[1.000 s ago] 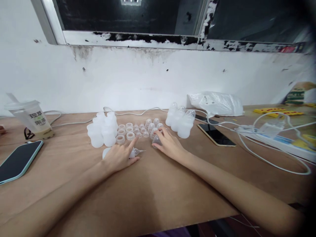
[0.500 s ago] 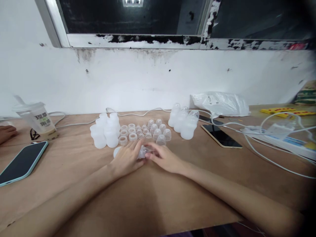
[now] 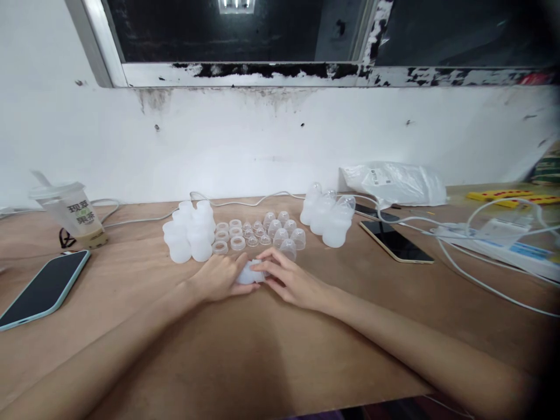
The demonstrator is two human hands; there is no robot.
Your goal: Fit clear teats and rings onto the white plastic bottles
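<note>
Between the left hand (image 3: 219, 277) and the right hand (image 3: 292, 280), a white bottle (image 3: 248, 274) lies tipped on its side. The left fingers wrap its body; the right fingers bend closed around its other end, though they hide that end too well to tell which part they pinch.

The work looks to be nearer its start than its end: three domed bottles (image 3: 322, 219) stand beyond the right fingers and seem finished, the held one looks partway, and the loose parts remain to be fitted.

Just beyond the fingertips of both hands are seven clear domes (image 3: 280, 235), six clear teats (image 3: 252, 240) and six rings (image 3: 220, 251). Past the left fingers, six undomed bottles (image 3: 191, 233) show, closely grouped. Farther out, one phone (image 3: 44, 289) and one drink cup (image 3: 70, 210) lie left of the left fingers.
</note>
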